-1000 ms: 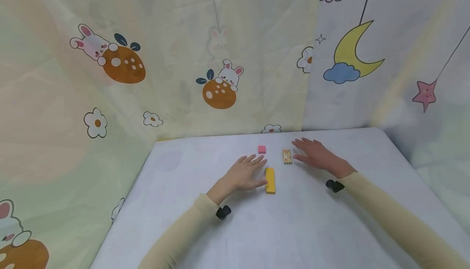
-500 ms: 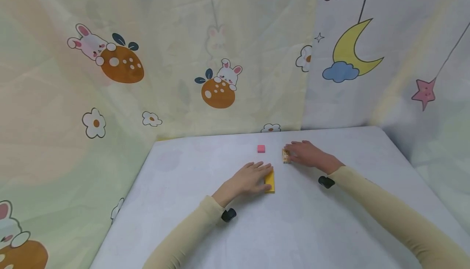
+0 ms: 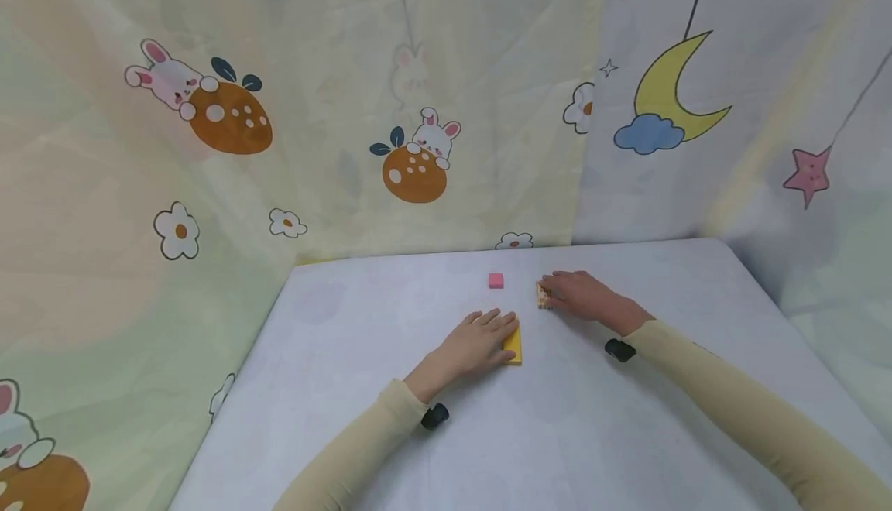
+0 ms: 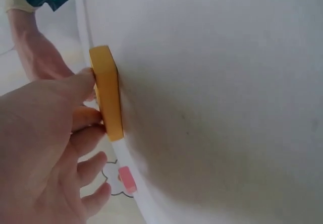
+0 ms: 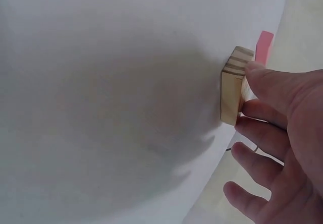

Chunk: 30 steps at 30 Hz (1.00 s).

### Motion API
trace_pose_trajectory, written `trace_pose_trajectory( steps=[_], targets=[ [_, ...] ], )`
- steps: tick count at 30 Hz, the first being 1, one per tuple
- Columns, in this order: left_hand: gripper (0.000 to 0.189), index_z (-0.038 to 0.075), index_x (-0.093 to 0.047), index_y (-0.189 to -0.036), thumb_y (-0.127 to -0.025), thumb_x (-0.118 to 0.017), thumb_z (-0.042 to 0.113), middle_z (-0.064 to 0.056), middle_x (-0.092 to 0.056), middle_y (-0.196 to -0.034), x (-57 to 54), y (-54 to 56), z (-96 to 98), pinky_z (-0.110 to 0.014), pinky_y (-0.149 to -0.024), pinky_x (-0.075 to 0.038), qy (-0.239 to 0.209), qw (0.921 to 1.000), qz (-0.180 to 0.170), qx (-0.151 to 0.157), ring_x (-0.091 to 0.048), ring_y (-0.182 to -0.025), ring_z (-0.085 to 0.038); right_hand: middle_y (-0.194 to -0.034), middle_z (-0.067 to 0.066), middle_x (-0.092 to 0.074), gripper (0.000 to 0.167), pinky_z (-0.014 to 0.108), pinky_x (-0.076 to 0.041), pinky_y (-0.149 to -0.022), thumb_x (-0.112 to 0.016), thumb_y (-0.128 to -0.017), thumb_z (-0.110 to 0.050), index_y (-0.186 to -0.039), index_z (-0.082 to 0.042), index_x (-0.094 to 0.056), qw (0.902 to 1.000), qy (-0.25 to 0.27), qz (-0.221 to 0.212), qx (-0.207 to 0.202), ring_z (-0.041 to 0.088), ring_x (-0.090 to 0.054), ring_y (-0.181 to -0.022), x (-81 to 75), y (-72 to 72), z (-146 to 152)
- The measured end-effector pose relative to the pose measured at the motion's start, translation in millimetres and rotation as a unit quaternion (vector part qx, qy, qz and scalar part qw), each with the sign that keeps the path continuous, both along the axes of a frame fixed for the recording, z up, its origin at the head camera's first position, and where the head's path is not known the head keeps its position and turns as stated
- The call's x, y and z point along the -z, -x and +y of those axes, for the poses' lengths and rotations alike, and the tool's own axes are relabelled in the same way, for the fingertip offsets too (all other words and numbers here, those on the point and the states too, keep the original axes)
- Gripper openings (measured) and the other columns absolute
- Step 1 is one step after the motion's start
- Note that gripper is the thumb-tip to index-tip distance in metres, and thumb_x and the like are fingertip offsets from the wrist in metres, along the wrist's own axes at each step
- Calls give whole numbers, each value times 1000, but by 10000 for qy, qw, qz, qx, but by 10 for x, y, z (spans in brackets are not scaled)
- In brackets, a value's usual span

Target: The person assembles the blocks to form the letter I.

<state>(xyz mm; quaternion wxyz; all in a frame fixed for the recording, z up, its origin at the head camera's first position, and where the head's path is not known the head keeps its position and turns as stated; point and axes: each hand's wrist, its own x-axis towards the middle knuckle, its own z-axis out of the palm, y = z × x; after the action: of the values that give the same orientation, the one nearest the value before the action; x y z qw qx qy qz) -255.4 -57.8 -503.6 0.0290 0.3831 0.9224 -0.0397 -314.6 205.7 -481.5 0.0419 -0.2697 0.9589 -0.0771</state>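
Note:
A yellow rectangular block (image 3: 513,350) lies on the white table. My left hand (image 3: 467,348) rests over it, palm down. In the left wrist view its thumb, index and middle fingertips meet the block's upper edge, while the other fingers are spread. A small pale wooden block (image 5: 233,95) with brown stripes on its end lies farther right. Over it is my right hand (image 3: 584,296), its thumb and nearest fingers touching the block and the last two fingers loose. In the right wrist view the wooden block's upper face is mostly hidden.
A small pink block (image 3: 495,280) stands near the back of the table (image 3: 390,286), beyond and between the hands. A printed cloth (image 3: 334,108) hangs behind the table and at its sides. A small dark device (image 3: 435,416) sits at the left wrist, another dark device (image 3: 619,350) at the right.
Both hands have come down onto the blocks: the left moved slightly right onto the yellow block, the right moved left onto the wooden one. The last half second shows little motion.

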Motion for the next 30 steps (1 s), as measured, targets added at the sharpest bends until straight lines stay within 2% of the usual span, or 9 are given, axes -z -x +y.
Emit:
trace_pose_trajectory(
  steps=[5,10,13,19,26,30],
  targets=[
    [61,21,-30,-160,-106,-37,51,7,-31,-165,-1,-66,65,-40,-123,-30,410,9981,453,-63,-31,-153,-18,-142,21,-58,48,56,-45,-110,-66,-98,-23,-139,0,-58,9999,62,7,92,41,-52,-134,28,-65,43],
    [61,19,-23,-161,-108,-31,48,6,-24,-168,21,-80,96,-41,-123,-30,524,9973,399,-331,-27,-154,-21,-143,19,-58,48,55,-45,-109,-66,-98,-24,-139,-1,-58,9999,103,59,82,40,-53,-135,77,-208,65],
    [62,18,-22,-162,-109,-31,47,4,-21,-169,9,-42,105,-42,-124,-30,472,9975,306,-432,-24,-155,-22,-143,18,-59,48,55,-46,-108,-66,-97,-25,-139,-1,-59,9999,85,112,78,39,-53,-134,91,-331,48],
    [62,18,-19,-162,-109,-30,47,4,-19,-169,-18,106,132,-42,-125,-27,399,9977,111,-539,-19,-157,-22,-144,16,-59,49,63,-39,-111,-65,-98,-29,-139,-3,-58,9993,-139,279,207,37,-53,-135,110,-591,-40],
    [63,18,-19,-162,-108,-32,48,3,-17,-170,-10,245,153,-43,-126,-24,68,9976,-269,-642,-16,-157,-23,-141,12,-62,49,61,-42,-110,-67,-96,-31,-137,-5,-61,9979,-256,597,-69,34,-56,-133,130,-876,-146],
    [63,19,-18,-162,-108,-32,48,3,-16,-170,16,314,178,-44,-126,-23,7,9972,-301,-679,-14,-158,-23,-141,11,-63,49,60,-42,-110,-67,-96,-31,-137,-6,-61,9971,-193,710,-176,33,-57,-132,131,-1028,-216]
  ],
)
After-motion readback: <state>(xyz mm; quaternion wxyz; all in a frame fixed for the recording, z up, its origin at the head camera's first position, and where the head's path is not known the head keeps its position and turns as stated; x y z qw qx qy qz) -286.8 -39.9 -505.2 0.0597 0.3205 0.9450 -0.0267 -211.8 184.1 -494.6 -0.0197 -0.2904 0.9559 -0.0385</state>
